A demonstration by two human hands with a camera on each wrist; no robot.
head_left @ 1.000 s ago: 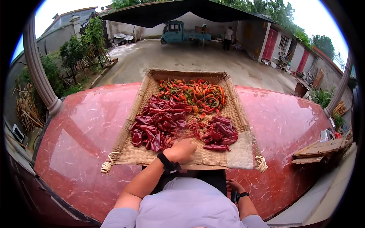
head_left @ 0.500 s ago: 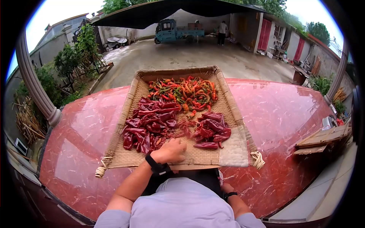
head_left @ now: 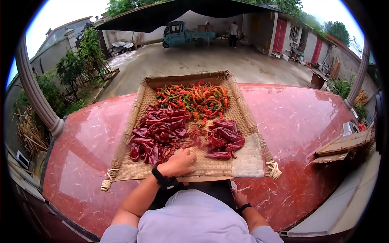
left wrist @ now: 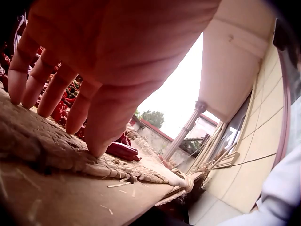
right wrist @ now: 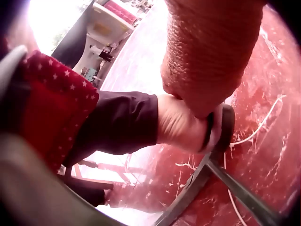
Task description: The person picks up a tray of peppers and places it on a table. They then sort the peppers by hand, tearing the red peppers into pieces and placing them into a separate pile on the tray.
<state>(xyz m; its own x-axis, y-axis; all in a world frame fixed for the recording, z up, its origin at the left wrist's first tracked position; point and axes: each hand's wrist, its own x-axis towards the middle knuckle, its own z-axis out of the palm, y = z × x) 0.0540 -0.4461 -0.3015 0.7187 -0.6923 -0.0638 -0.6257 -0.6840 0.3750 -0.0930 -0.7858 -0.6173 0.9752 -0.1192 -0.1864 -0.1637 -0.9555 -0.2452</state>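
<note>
My left hand [head_left: 178, 162] lies at the near edge of a shallow woven tray [head_left: 202, 172], with dark red dried peppers [head_left: 152, 125] just beyond it. In the left wrist view, that hand's fingers [left wrist: 49, 96] point down, slightly spread, tips touching the woven surface [left wrist: 99, 165]; nothing is held. A smaller group of dark red peppers [head_left: 227, 135] is to its right, and thin orange, red and green peppers [head_left: 194, 97] fill the far part. Low beside my leg, my right hand [head_left: 240, 199] is near a sandalled foot [right wrist: 181, 125]; its fingers are not clearly seen.
The tray is above a glossy red marbled surface [head_left: 300, 121]. Wooden boards [head_left: 344, 143] lie at the right. Farther off are a blue three-wheeled truck [head_left: 188, 34], a standing person [head_left: 233, 34] and a column [head_left: 36, 89].
The head view has shifted, so the tray appears farther left. My left hand stays at its near edge, while my right hand's fingers, visible earlier, are now less distinct beside my leg.
</note>
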